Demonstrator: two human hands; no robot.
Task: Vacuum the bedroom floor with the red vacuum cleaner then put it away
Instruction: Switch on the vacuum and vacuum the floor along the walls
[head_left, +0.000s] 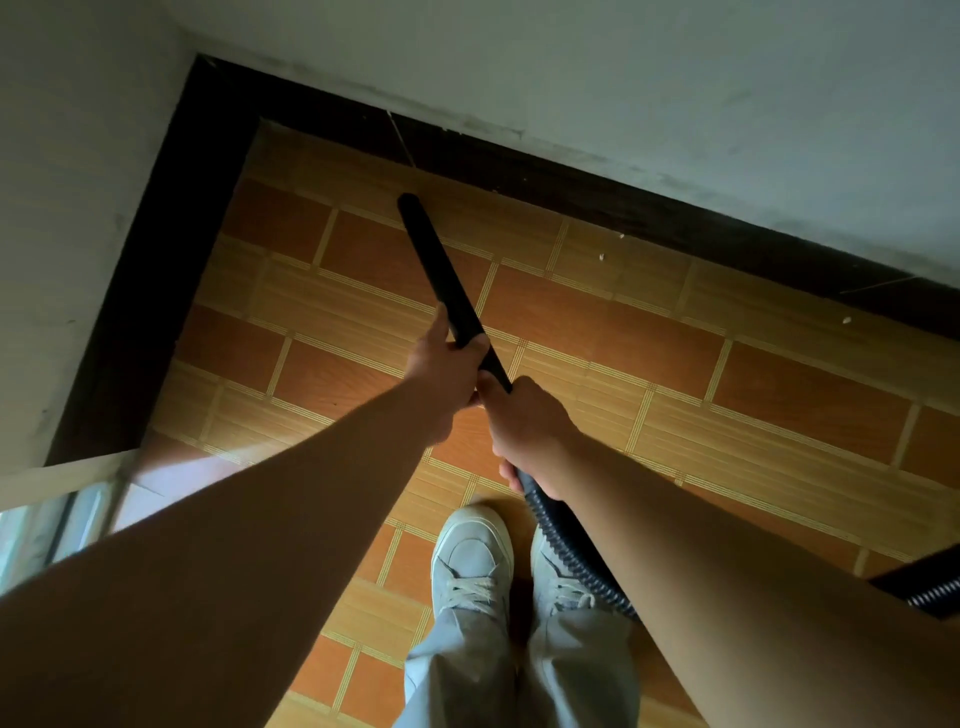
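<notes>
Two pale walls (623, 78) are being seen meeting in a corner, and the tiled floor (675, 374), orange and tan, is being edged along them by a dark skirting (571, 182). Grey trousers (467, 670) and pale laced shoes (470, 561) are being shown at the bottom, both feet being planted flat on the tiles. The ribbed black hose (566, 551) is being run down past the right shoe and is being hidden behind the right forearm. The black tube (436, 260) is being pointed away and down towards the corner, its tip being held close to the far wall's skirting; whether the floor is being touched there cannot be told. The tube's near part is being clasped by the left grip (441, 374), fingers being wrapped round it. Right up against it, the right grip (530, 431) is being closed round the spot where tube and hose are being joined. A few white crumbs (602, 256) are being seen lying by the skirting, right of the tip.
</notes>
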